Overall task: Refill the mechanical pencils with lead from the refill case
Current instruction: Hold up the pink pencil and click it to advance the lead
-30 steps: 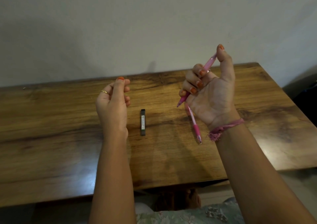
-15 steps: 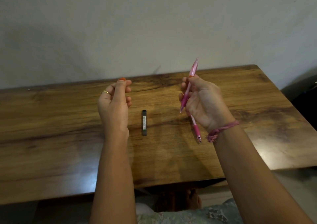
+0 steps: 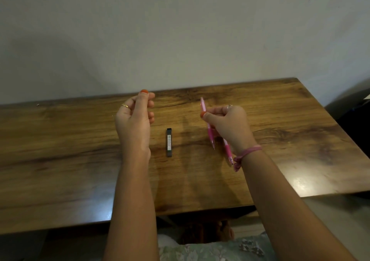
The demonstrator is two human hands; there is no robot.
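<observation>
Right hand (image 3: 230, 124) grips one pencil (image 3: 208, 124), tip down. Second pencil (image 3: 228, 150) lies under that wrist; case (image 3: 169, 142) just left of the grip, looks closed. Left hand (image 3: 136, 116) pinched, contents unclear. Refill looks barely started, both pencils pending.

Dim, soft blur; glare on table (image 3: 300, 182) near edge.

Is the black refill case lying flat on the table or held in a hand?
Lying flat. The refill case rests on the table between the left hand and right hand; neither touches it.
</observation>
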